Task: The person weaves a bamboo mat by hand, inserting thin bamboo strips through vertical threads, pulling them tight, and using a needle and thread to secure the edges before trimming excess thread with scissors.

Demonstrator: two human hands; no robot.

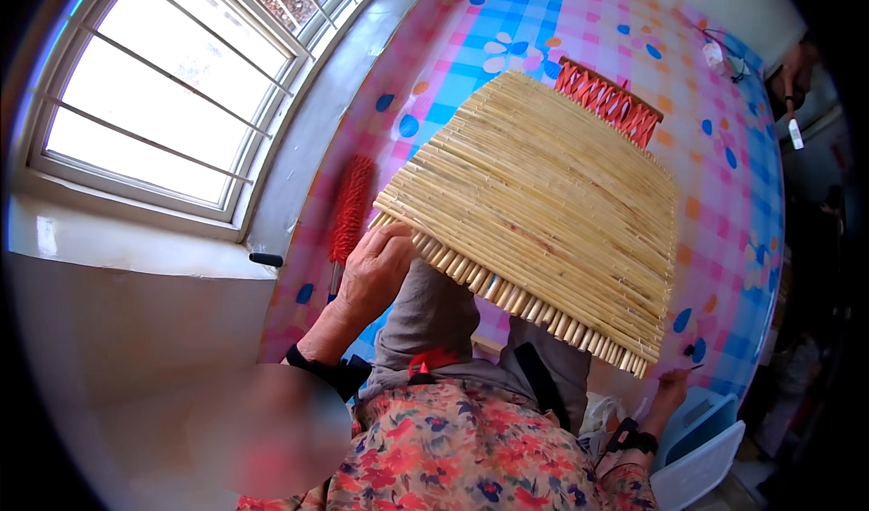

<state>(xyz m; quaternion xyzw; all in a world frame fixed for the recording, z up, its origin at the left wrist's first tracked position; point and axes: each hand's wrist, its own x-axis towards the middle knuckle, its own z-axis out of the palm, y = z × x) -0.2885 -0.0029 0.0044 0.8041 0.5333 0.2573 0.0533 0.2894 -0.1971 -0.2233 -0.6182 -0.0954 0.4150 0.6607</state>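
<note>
A mat of pale yellow straw-like sticks (534,203) lies over my lap, its lower edge showing many cut ends. My left hand (376,267) has its fingers closed on the mat's lower left corner. My right hand (670,389) is below the mat's right corner, holding a thin dark item (692,368) too small to name. A red lattice-like piece with wooden bars (605,104) sits just beyond the mat's far edge. A red bristly duster (351,208) lies left of the mat.
A checked, flower-printed sheet (729,221) covers the surface under me. A barred window (145,95) and grey sill (308,131) are at left. A blue plastic box (692,429) stands at lower right. A cord and small items (720,58) lie at the far right.
</note>
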